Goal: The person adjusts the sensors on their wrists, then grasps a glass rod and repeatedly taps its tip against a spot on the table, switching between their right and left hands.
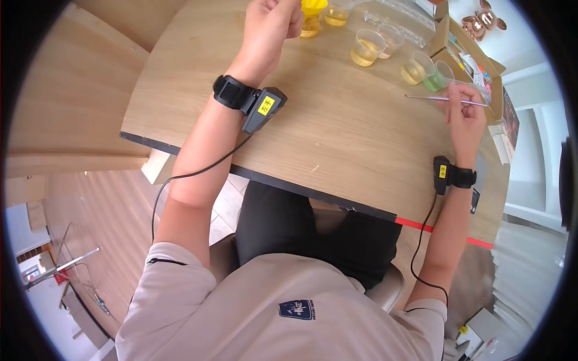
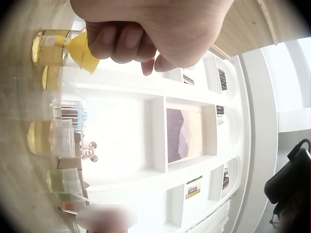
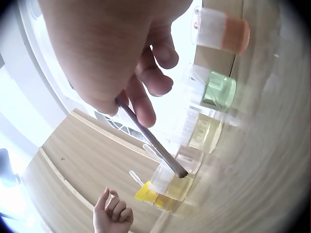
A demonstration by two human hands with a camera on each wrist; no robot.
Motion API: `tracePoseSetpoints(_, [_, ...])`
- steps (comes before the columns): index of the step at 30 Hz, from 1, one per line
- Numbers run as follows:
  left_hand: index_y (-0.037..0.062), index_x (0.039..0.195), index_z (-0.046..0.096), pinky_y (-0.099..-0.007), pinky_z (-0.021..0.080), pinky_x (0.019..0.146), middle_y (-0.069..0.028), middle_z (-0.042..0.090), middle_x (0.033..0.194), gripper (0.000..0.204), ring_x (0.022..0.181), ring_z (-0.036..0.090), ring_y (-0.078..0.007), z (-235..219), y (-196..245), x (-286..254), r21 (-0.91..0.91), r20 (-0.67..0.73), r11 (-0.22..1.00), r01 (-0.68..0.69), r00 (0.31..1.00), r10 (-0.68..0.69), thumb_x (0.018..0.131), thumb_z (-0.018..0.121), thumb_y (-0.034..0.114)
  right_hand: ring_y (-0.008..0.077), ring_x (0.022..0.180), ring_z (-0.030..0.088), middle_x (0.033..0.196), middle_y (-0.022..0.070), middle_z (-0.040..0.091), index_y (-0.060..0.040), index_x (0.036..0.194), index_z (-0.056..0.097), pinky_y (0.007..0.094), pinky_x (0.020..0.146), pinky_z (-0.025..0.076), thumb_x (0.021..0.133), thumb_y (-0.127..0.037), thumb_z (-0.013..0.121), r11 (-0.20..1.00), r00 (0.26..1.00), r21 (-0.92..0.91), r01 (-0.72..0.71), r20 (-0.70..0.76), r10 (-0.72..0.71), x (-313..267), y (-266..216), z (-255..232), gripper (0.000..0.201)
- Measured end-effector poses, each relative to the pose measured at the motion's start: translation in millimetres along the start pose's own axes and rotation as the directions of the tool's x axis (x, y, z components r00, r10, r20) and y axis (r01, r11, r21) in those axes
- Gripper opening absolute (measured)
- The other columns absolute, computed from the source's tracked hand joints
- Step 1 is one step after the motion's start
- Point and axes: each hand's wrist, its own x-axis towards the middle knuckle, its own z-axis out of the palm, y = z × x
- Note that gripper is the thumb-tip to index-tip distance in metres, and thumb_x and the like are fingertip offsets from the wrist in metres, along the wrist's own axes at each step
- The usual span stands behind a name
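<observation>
My left hand [image 1: 271, 30], fingers curled in and nothing visible in them, is raised at the table's far side. Just right of it, a yellow funnel [image 1: 313, 7] sits in a clear container of amber liquid [image 1: 309, 27]; in the right wrist view this hand shows apart from the funnel. My right hand [image 1: 465, 114] pinches a slim silver metal rod [image 3: 153, 141] between thumb and fingers. The rod points left, above the table, its narrow tip dark. Beyond this hand stand clear cups: one of green liquid [image 3: 219, 91] and one of pale yellow liquid [image 1: 414, 71].
More clear cups, one of yellow liquid [image 1: 366, 51] and one of orange liquid [image 3: 235, 35], stand along the far side. Behind them lie a clear plastic rack [image 1: 400, 27] and an open cardboard box [image 1: 448, 39] of small items. The dark table edge [image 1: 271, 180] runs before my lap.
</observation>
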Motion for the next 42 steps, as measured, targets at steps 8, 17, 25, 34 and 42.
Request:
tracePoseSetpoints(8, [0.0083, 0.095, 0.059, -0.0237, 0.021, 0.048, 0.0092, 0.032, 0.063, 0.023, 0.051, 0.027, -0.0033, 0, 1, 1, 0.005, 0.026, 1.0, -0.006, 1.0, 0.006, 0.106, 0.059, 0.028, 0.0045, 0.082, 0.069, 0.093, 0.0007, 0.07, -0.0049, 0.11, 0.062, 0.0178, 0.054, 0.043, 0.097, -0.013, 0.072, 1.0, 0.999, -0.001, -0.011, 0.051, 0.011, 0, -6, 2, 0.018])
tracePoseSetpoints(17, [0.0095, 0.094, 0.058, -0.0236, 0.02, 0.047, 0.0101, 0.031, 0.062, 0.022, 0.051, 0.026, -0.003, 3, -1, -3, 0.018, 0.061, 1.0, 0.01, 0.998, -0.011, 0.106, 0.058, 0.027, 0.0023, 0.078, 0.065, 0.095, -0.0021, 0.069, -0.0074, 0.112, 0.06, 0.0167, 0.056, 0.045, 0.091, -0.015, 0.08, 1.0, 0.999, 0.011, -0.019, 0.025, 0.019, -1, -8, 5, 0.03])
tracePoseSetpoints(25, [0.0056, 0.097, 0.06, -0.0237, 0.02, 0.049, 0.0099, 0.031, 0.062, 0.021, 0.051, 0.025, -0.003, 6, -3, -5, 0.076, 0.059, 0.997, 0.014, 0.998, -0.019, 0.105, 0.059, 0.025, 0.001, 0.069, 0.059, 0.093, 0.0022, 0.072, -0.0051, 0.125, 0.051, 0.0173, 0.055, 0.045, 0.089, -0.01, 0.08, 0.998, 0.997, 0.053, 0.029, 0.075, -0.033, 0, -8, 7, 0.046])
tracePoseSetpoints(34, [0.0061, 0.1, 0.062, -0.0228, 0.021, 0.05, 0.0103, 0.035, 0.063, 0.017, 0.052, 0.028, -0.0024, 12, -6, -9, 0.177, 0.121, 0.984, 0.012, 0.992, -0.034, 0.105, 0.06, 0.022, 0.0066, 0.067, 0.06, 0.096, 0.0129, 0.075, -0.0003, 0.142, 0.04, 0.0204, 0.058, 0.045, 0.095, -0.003, 0.071, 0.992, 0.991, 0.125, -0.035, 0.136, 0.017, -4, -25, 16, 0.056])
tracePoseSetpoints(42, [0.0063, 0.105, 0.065, -0.0204, 0.024, 0.048, 0.0091, 0.045, 0.064, 0.016, 0.053, 0.035, -0.0007, 13, -10, -8, 0.156, 0.167, 0.988, 0.01, 0.985, -0.036, 0.106, 0.058, 0.02, 0.0074, 0.067, 0.061, 0.097, 0.0124, 0.077, -0.0025, 0.147, 0.04, 0.0209, 0.062, 0.047, 0.1, -0.004, 0.064, 0.999, 0.989, 0.013, 0.039, 0.141, -0.04, -8, -30, 16, 0.053])
